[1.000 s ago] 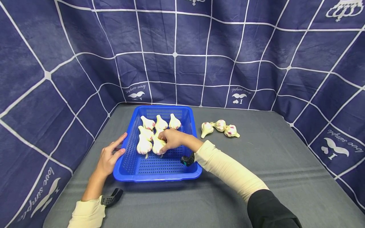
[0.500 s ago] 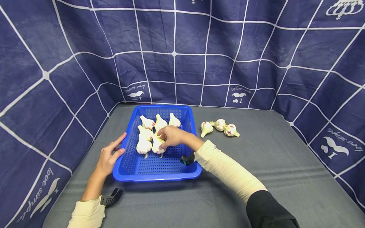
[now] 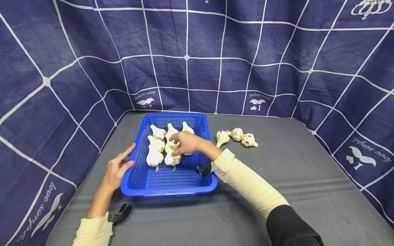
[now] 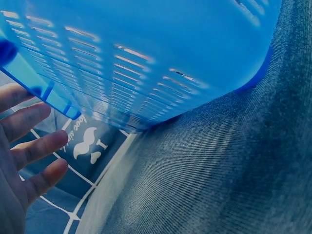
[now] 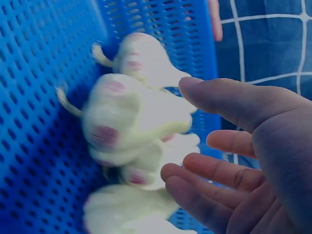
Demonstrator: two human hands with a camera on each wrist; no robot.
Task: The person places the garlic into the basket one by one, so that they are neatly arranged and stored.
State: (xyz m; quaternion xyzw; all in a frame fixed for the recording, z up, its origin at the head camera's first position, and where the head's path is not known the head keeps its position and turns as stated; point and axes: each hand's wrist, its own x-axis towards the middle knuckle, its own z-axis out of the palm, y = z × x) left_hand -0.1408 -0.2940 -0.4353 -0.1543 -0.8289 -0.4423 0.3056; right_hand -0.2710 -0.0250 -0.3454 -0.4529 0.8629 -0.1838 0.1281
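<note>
A blue perforated plastic basket [image 3: 169,192] holds several white garlic bulbs with purple marks. My right hand [image 3: 188,142] hovers over the bulbs, its thumb and fingers spread apart with nothing between them. Just below it lies a front garlic bulb [image 3: 172,159], large in the right wrist view with its root end [image 5: 69,103] sticking out. Beside it sits another garlic bulb [image 3: 154,158]. On the basket's left side, my left hand [image 3: 115,172] touches the rim with fairly straight fingers. The left wrist view shows those fingers [image 4: 41,146] beside the basket's outer wall [image 4: 161,53].
Three more garlic bulbs lie on the grey cloth right of the basket: one on the left [image 3: 222,137], a middle bulb [image 3: 236,134] and a right-hand bulb [image 3: 249,139]. A dark blue checked curtain [image 3: 203,75] encloses the back and sides.
My right hand has let go of the front garlic bulb and lifted slightly, away from it. The left hand stays at the rim.
</note>
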